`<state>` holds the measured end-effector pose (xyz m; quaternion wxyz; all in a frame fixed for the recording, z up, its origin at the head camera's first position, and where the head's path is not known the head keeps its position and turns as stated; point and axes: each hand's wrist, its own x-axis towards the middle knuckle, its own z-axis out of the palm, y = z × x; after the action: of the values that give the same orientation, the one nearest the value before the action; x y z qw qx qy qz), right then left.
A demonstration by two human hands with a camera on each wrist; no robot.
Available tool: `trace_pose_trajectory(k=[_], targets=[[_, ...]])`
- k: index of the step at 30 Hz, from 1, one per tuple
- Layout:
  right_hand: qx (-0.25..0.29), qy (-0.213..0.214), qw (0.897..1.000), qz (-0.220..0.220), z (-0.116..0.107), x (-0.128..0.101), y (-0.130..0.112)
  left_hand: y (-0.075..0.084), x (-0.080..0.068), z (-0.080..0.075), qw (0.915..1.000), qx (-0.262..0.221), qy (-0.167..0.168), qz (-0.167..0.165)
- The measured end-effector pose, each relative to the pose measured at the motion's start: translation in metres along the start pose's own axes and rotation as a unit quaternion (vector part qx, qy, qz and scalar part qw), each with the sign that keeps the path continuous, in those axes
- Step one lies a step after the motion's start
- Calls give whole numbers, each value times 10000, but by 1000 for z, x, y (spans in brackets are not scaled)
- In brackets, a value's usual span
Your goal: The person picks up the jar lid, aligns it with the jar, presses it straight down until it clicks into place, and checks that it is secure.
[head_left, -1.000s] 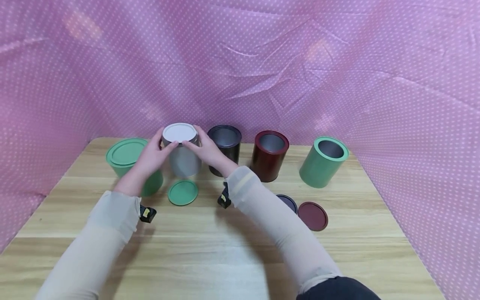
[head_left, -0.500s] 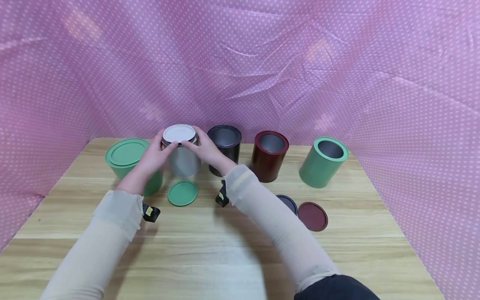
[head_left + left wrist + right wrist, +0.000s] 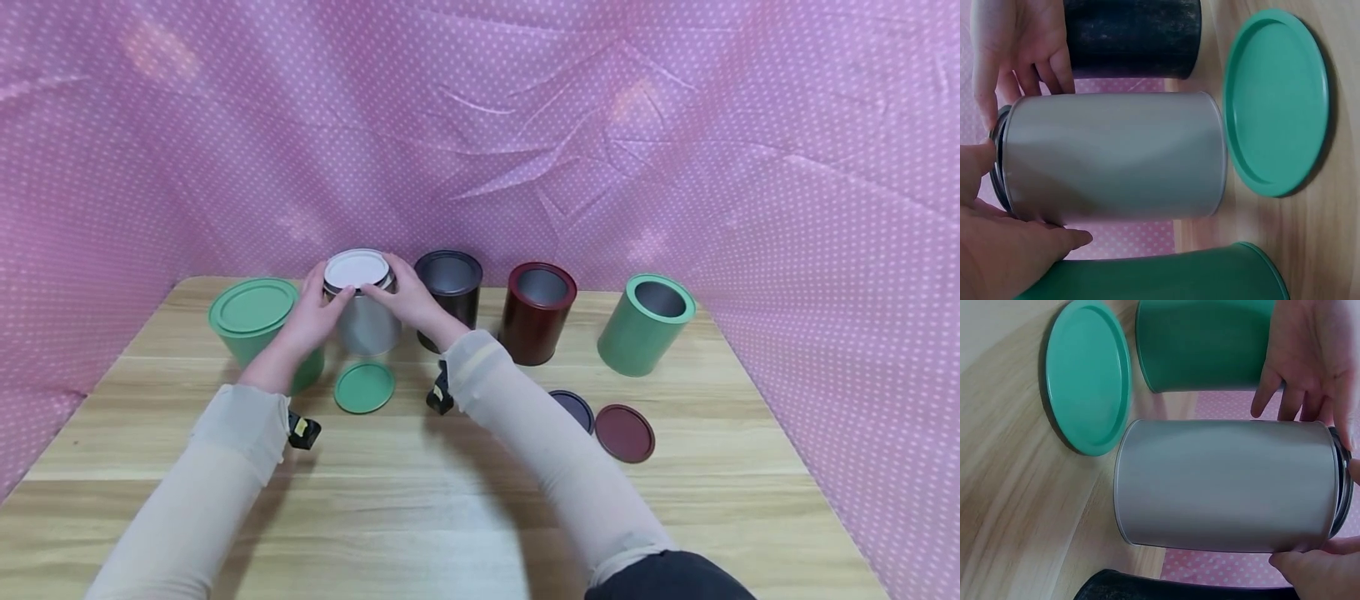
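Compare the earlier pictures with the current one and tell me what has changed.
Very little. Both hands, left hand and right hand, stay at the rim of the silver can, thumbs on its white lid; the lid looks pressed slightly lower onto the can. The forearms shifted a touch. The green lid, the other cans and the loose lids on the table stayed as they were.

From head height we look forward and down across the pale wooden table, taking in the whole row of tins against the pink dotted cloth backdrop. Our left wrist camera sits close and turned sideways, filling its frame with the silver cylindrical metal tin. Our right wrist camera faces the same tin from the opposite side, equally near. All three views share that tin and the loose round green lid.
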<state>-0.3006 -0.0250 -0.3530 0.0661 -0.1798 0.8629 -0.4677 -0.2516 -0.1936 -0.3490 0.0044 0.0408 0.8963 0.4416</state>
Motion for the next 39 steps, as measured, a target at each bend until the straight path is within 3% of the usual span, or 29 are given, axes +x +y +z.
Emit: trace_pose_trajectory(k=[6,21,39], targets=[[-398,-124,9991,68,0,0,-2,-6,1,1,9999,40,-75,78],[-574,-24,9983,30,1,9,0,-8,10,-2,9996,121,-270,20],[-694,-20,9973,237,2,13,-4,-12,16,3,9990,360,242,116]])
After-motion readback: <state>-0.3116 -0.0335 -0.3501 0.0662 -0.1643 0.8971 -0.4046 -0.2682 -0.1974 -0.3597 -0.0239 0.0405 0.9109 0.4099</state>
